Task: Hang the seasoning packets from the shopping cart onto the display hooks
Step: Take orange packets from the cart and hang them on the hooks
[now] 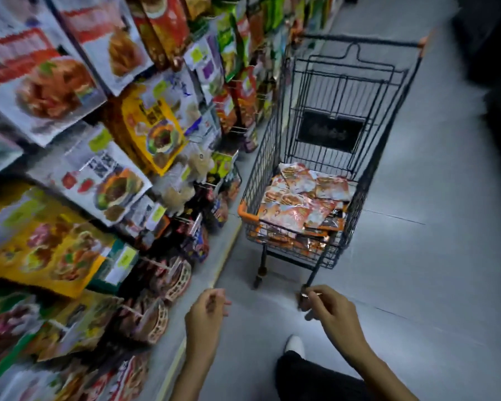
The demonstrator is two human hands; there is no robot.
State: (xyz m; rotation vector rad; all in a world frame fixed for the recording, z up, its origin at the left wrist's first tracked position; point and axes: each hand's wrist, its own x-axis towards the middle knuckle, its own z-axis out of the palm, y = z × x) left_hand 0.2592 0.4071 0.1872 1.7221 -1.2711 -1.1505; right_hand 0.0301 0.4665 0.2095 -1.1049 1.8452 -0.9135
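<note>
A black wire shopping cart (275,146) with an orange bumper stands in the aisle ahead of me. Several orange and silver seasoning packets (301,204) lie piled in its basket. The display hooks (145,261) stick out of the shelving on my left, most of them hung with packets. My left hand (207,311) hovers low near the shelf base, fingers loosely curled, holding nothing. My right hand (327,306) hangs in front of the cart's near wheel, fingers curled, and nothing shows in it. Both hands are well short of the cart's basket.
Hanging food packets (49,250) fill the left display from top to floor, blurred by motion. Grey floor (417,256) stretches right of the cart. My leg and white shoe (295,344) are at the bottom. A dark shape (498,68) stands at the far right.
</note>
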